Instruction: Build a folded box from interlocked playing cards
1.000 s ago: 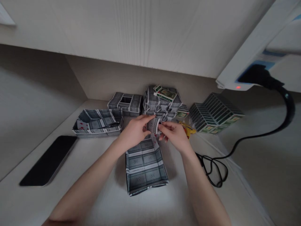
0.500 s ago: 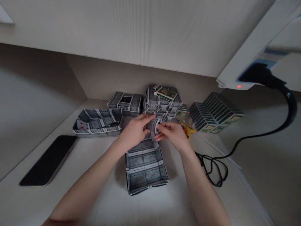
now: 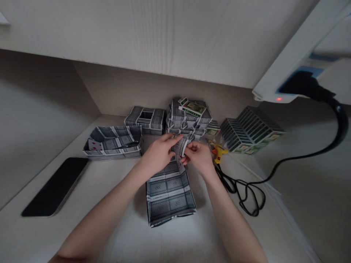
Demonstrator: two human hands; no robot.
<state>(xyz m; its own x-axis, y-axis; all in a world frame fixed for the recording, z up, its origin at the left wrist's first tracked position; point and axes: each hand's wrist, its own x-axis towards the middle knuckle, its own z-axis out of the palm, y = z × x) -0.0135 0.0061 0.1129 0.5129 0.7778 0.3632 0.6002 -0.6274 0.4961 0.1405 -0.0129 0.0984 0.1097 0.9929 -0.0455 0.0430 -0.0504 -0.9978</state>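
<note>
A playing card (image 3: pixel 179 147), grey patterned back up, is gripped between my two hands above the far end of a long open tray made of cards (image 3: pixel 164 204). My left hand (image 3: pixel 159 152) has its thumb and fingers on the card's left side. On the right side, my right hand (image 3: pixel 199 155) pinches the card's edge with curled fingers. The card looks slightly bowed. Whether more than one card is held I cannot tell. Just behind the hands stands a stacked card box with loops on its front (image 3: pixel 189 118).
To the left are an open card box (image 3: pixel 112 155), a card box with a square hole (image 3: pixel 157 126) and a black phone (image 3: pixel 56 186). At right lie a yellow glue gun (image 3: pixel 218 151), its black cord (image 3: pixel 256 208) and stacked card packs (image 3: pixel 252 131). A power strip (image 3: pixel 276 87) hangs upper right.
My right hand has shifted slightly left and curled more, uncovering more of the yellow glue gun. The held card has tilted, showing more of its back.
</note>
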